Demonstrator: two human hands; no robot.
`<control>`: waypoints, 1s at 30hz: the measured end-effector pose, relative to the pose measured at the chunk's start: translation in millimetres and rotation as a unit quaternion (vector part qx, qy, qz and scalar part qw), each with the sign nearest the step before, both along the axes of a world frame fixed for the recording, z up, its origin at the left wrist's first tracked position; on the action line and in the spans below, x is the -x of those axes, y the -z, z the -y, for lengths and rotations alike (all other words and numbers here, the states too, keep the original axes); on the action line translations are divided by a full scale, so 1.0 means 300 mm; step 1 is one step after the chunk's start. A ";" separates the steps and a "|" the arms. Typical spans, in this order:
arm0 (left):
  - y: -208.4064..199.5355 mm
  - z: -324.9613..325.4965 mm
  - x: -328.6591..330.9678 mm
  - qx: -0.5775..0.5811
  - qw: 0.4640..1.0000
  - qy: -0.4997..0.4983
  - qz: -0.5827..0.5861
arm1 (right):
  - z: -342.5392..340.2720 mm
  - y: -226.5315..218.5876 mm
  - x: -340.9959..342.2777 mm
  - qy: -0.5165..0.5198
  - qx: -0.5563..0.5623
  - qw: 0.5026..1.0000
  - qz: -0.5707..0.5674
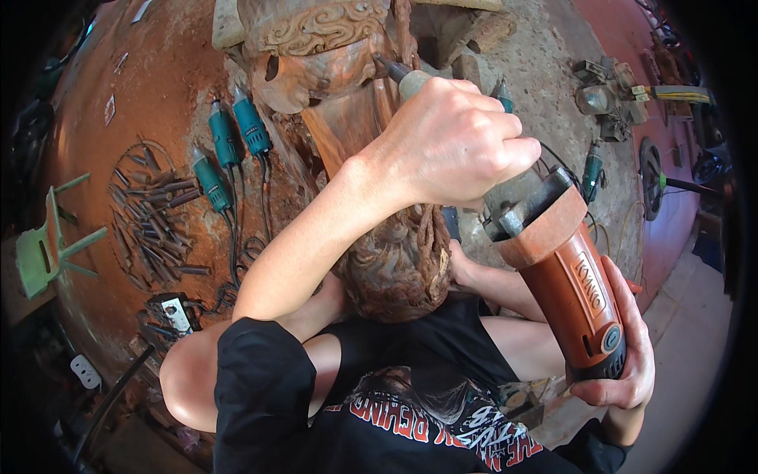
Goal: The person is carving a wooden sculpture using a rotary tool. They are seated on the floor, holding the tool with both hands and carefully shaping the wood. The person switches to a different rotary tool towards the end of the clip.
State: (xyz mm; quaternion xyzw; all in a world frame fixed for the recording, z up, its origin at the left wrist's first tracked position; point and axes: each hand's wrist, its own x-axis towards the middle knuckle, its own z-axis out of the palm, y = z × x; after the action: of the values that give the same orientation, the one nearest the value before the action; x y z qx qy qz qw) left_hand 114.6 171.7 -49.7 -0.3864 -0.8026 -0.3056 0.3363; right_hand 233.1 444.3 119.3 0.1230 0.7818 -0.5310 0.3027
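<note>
A large reddish-brown wood carving (316, 83), cut with curling relief, lies between my bare legs, its rounded near end (399, 272) close to my shorts. Across it I hold an orange-bodied electric carving tool (553, 261) slantwise. My left hand (466, 146) is wrapped round the tool's front part, knuckles up, hiding much of it. Beyond that fist the dark pointed tip (387, 66) meets or nearly meets the wood below the scrollwork; I cannot tell whether it touches. At the tool's black rear end, my right hand (632, 355) grips the body from the outer side.
Left of the carving lie several teal die grinders (223, 136) with black cords. A heap of chisel bits (150, 225) is beside them, with a power strip (174, 314) nearer me. A green plastic stool (35, 257) stands far left. On the right are another grinder (592, 170) and metal machinery (606, 99).
</note>
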 end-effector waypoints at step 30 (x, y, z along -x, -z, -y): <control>-0.002 -0.021 -0.018 0.007 1.000 -0.009 0.007 | 0.045 -0.024 -0.017 0.104 0.046 0.993 0.020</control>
State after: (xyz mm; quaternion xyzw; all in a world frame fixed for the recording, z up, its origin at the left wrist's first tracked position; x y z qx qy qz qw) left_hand 119.9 178.1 -48.9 -0.3793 -0.8104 -0.2997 0.3310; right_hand 238.1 430.7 126.4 0.2007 0.7330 -0.5926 0.2669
